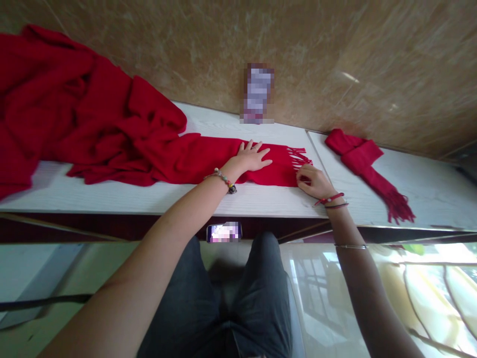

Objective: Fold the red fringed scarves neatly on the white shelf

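Observation:
A red scarf [208,159] lies stretched flat along the white table, its fringe [298,156] at the right end. My left hand [252,157] rests on the scarf with its fingers spread. At the fringed end, my right hand [313,180] is closed in a pinch at the near corner; the fingertips seem to grip the fringe there. Leftward the scarf runs into a large heap of crumpled red cloth [93,109], and I cannot tell where one ends and the other begins.
Another red scarf [363,161], folded over itself with its fringe toward me, lies on the right part of the white table [261,201]. A blurred-out upright panel [258,94] stands against the brown marbled wall [316,44]. Below the table edge is a phone [223,232] with a lit screen.

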Available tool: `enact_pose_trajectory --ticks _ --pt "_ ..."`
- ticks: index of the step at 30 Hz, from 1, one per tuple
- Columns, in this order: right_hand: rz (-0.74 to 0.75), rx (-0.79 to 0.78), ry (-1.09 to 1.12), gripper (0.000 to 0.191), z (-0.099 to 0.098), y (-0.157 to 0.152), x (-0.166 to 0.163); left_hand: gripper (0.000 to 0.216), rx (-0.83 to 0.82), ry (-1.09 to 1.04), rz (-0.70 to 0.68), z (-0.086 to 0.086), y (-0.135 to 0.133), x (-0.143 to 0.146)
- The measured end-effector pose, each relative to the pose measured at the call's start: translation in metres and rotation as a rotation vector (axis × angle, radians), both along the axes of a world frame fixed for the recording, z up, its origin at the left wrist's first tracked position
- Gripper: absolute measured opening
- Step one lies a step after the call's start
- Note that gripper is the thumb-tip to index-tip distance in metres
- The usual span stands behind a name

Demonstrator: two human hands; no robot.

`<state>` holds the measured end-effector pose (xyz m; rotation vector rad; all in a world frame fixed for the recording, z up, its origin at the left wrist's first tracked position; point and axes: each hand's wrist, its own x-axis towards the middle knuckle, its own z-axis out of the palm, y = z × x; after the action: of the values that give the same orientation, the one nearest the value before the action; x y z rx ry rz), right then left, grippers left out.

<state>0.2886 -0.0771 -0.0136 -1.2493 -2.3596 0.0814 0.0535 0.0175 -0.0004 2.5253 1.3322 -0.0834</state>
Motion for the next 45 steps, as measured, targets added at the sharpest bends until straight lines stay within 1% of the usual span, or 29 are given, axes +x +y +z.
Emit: enact_pose_trajectory --ticks 4,7,9,12,13,14,16,19,21,23,25,28,29,30,32,34,35,36,38,39,41,45 --pt "-0.141 0.074 -0.012 0.016 -0.001 -0.008 0.020 0.065 -0.001 -0.005 -0.005 0.001 -0.001 0.000" --pt "-0.208 0.166 0.066 0.013 0.002 -0.014 0.020 0.066 0.000 -0.003 -0.008 0.001 0.000 0.000" --pt "-0.174 0.190 0.122 0.010 0.004 -0.015 0.009 0.066 -0.002 0.004 -0.003 0.001 0.000 0.000" --pt "-0.026 0.086 0.087 0.009 0.003 -0.012 -0.004 0.066 0.000 0.004 0.001 0.001 0.000 0.001" --pt "0.002 0.048 0.058 0.009 0.002 -0.011 -0.003 0.066 0.001 0.002 -0.002 0.001 0.000 0.001" --pt "-0.002 0.030 0.035 0.010 0.000 -0.010 0.000 0.066 0.004 -0.001 -0.006 0.001 0.000 0.000" --pt "-0.087 0.057 0.017 0.013 -0.004 -0.011 0.011 0.066 0.013 -0.005 -0.011 0.000 0.000 0.000" --pt "-0.247 0.169 0.051 0.014 -0.006 -0.014 0.029 0.065 0.019 -0.004 -0.010 -0.001 0.000 -0.001" --pt "-0.293 0.232 0.094 0.012 -0.005 -0.016 0.031 0.065 0.017 -0.003 -0.013 -0.002 -0.001 -0.001" --pt "-0.286 0.253 0.122 0.010 -0.004 -0.015 0.023 0.065 0.027 -0.015 -0.015 -0.002 -0.001 -0.001" --pt "-0.238 0.220 0.113 0.010 -0.004 -0.012 0.012 0.064 0.042 -0.034 -0.015 -0.002 -0.002 0.000" --pt "-0.157 0.100 0.055 0.023 -0.007 -0.005 0.001 0.063 0.046 -0.043 -0.014 -0.001 -0.003 0.000" --pt "-0.156 0.065 0.036 0.025 -0.009 -0.003 0.002 0.063 0.041 -0.037 -0.015 -0.001 -0.003 0.000" --pt "-0.188 0.046 0.020 0.026 -0.011 -0.001 0.004 0.063 0.036 -0.031 -0.016 0.000 -0.003 0.000" --pt "-0.343 0.065 -0.006 0.024 -0.015 0.001 0.012 0.063 0.033 -0.020 -0.018 -0.001 -0.003 0.000" --pt "-0.516 0.156 -0.006 0.021 -0.016 0.001 0.021 0.064 0.042 -0.022 -0.019 -0.001 -0.002 0.000" --pt "-0.571 0.220 0.017 0.020 -0.016 0.002 0.024 0.064 0.047 -0.025 -0.019 -0.002 -0.001 0.000" --pt "-0.593 0.287 0.056 0.018 -0.015 0.003 0.025 0.065 0.050 -0.027 -0.020 -0.002 -0.001 -0.001" --pt "-0.554 0.381 0.137 0.016 -0.011 0.007 0.023 0.064 0.051 -0.024 -0.021 -0.002 -0.001 -0.001" --pt "-0.511 0.386 0.158 0.016 -0.008 0.011 0.020 0.064 0.050 -0.019 -0.021 -0.002 -0.002 -0.001" --pt "-0.406 0.314 0.134 0.017 0.000 0.021 0.010 0.064 0.053 -0.015 -0.022 -0.002 -0.002 -0.001" --pt "-0.184 0.066 -0.061 0.015 0.010 0.047 -0.010 0.064 0.056 -0.020 -0.015 -0.003 -0.001 0.000"
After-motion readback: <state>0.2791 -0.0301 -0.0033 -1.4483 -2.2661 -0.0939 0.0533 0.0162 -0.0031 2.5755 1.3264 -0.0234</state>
